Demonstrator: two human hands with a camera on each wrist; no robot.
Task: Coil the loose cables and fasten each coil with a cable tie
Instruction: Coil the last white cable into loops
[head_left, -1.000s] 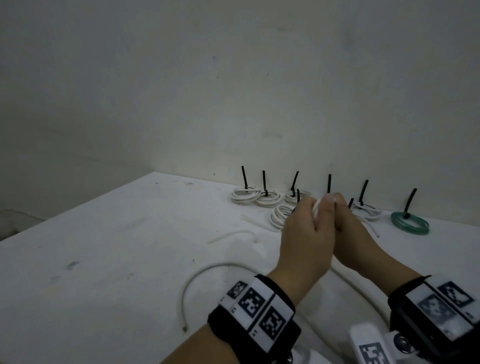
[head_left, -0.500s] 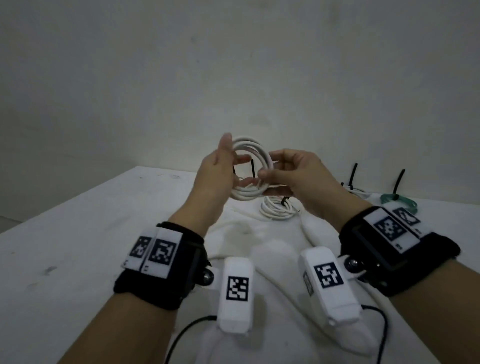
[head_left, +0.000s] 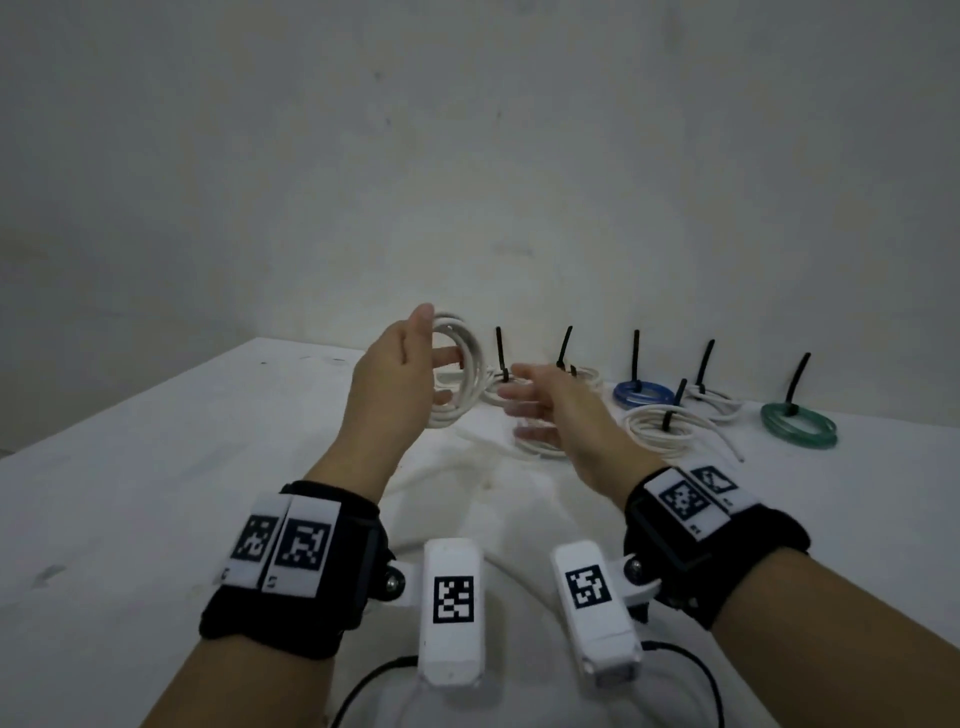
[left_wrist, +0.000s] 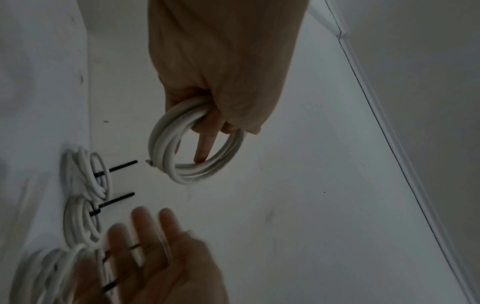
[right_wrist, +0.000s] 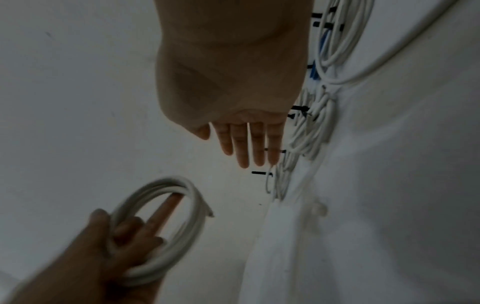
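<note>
Left hand grasps 1 untied white coil; right hand released, fingers straight.

**Right wrist view: flat hand above, coil held below**

The right hand fills the upper centre, fingers straight and apart; at lower left the left hand grips a white cable coil; tied white coils line the tabletop at right.
</note>
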